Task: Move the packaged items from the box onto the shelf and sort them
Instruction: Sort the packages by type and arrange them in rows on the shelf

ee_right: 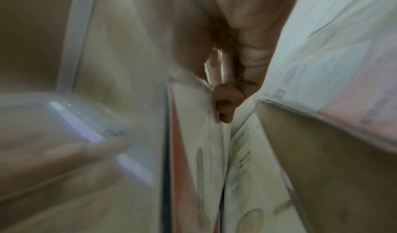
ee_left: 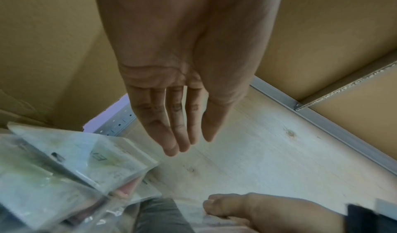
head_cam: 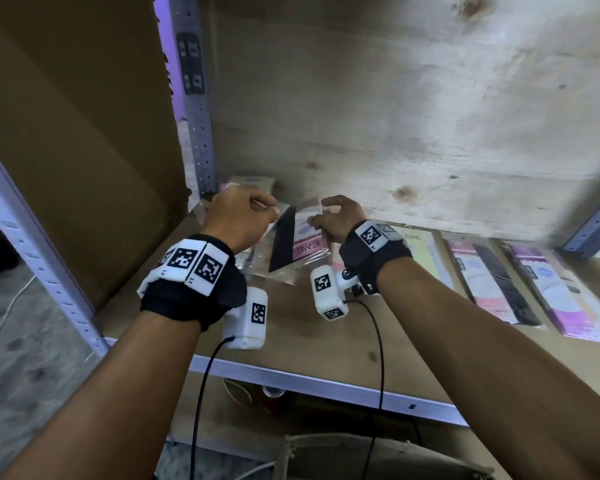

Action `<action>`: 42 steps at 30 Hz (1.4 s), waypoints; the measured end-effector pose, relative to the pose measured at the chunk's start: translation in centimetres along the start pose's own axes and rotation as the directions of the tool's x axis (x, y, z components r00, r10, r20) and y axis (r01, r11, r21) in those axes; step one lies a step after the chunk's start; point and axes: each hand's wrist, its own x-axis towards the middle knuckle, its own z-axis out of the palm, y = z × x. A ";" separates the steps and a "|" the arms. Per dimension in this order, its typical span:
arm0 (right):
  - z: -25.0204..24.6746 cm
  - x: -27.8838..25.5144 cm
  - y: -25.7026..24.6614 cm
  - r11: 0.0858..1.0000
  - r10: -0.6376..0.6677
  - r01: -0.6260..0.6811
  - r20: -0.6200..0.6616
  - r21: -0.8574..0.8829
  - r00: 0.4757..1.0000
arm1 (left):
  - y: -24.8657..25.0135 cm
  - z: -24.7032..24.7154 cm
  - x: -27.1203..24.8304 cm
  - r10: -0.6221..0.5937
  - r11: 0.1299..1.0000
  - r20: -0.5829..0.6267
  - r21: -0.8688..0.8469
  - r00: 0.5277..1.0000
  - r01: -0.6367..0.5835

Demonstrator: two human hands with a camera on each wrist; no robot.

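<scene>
My right hand (head_cam: pixel 321 213) pinches the top edge of a pink-and-black packaged item (head_cam: pixel 302 245) in a clear sleeve and holds it tilted above the shelf board (head_cam: pixel 309 334) near the back left corner. In the right wrist view the thumb and fingers (ee_right: pixel 224 104) clamp that package's edge (ee_right: pixel 193 131). My left hand (head_cam: pixel 257 211) hovers just left of it, over a loose pile of clear-sleeved packages (head_cam: pixel 252 185). Seen from the left wrist, the left hand (ee_left: pixel 189 145) has straight fingers and holds nothing, with the pile (ee_left: pixel 64 165) below it.
A yellow package (head_cam: pixel 426 258), a pink one (head_cam: pixel 489 282) and a purple one (head_cam: pixel 561 292) lie side by side along the shelf's right half. A cardboard panel (head_cam: pixel 77 150) and a metal upright (head_cam: pixel 194 98) close the left side. A plywood back panel (head_cam: pixel 395 116) stands behind.
</scene>
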 end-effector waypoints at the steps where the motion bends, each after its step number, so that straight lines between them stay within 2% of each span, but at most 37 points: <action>1: -0.8 -0.4 0.2 1.000 -0.006 0.006 0.004 0.028 1.000 | 0.1 0.2 0.2 -0.002 1.000 -0.006 -0.005 1.000 0.002; 6: -5.1 -3.1 2.3 0.980 0.005 -0.002 -0.016 0.198 1.000 | 2.3 2.9 0.5 0.017 0.999 0.053 -0.050 0.998 -0.015; 9: -8.3 -5.1 3.6 0.960 0.010 -0.001 -0.032 0.281 0.999 | 3.7 5.5 0.8 0.044 0.999 0.087 -0.004 0.995 -0.044; 14: -13.1 -8.7 5.8 0.926 0.006 -0.032 0.071 0.376 0.997 | 4.9 9.3 1.2 0.056 0.997 0.110 0.043 0.992 -0.061; 20: -18.4 -11.2 9.2 0.923 -0.003 -0.060 0.163 0.381 0.987 | 6.1 13.0 1.7 -0.030 0.998 0.210 0.052 0.977 0.019; 23: -19.8 -11.4 10.6 0.905 0.021 -0.081 0.146 0.417 0.989 | 6.9 14.9 1.5 -0.063 0.997 0.274 -0.022 0.960 0.072; 27: -21.2 -11.4 11.7 0.872 0.017 -0.082 0.137 0.483 0.990 | 7.6 16.2 1.2 -0.083 0.986 0.459 -0.092 0.884 0.140; 31: -21.8 -11.9 13.2 0.861 0.005 -0.088 0.164 0.501 0.986 | 7.5 17.0 1.3 -0.053 0.977 0.498 -0.154 0.866 0.148; 34: -22.2 -12.4 13.8 0.869 -0.016 -0.081 0.191 0.488 0.982 | 7.7 17.9 1.0 -0.026 0.977 0.567 -0.158 0.823 0.140; 39: -22.7 -13.3 14.6 0.906 -0.033 -0.046 0.177 0.422 0.984 | 8.9 19.2 0.3 0.059 0.982 0.551 -0.181 0.833 0.050; 42: -23.2 -14.0 15.1 0.927 -0.015 -0.052 0.177 0.371 0.984 | 9.5 19.4 -0.3 0.049 0.972 0.538 -0.218 0.842 0.083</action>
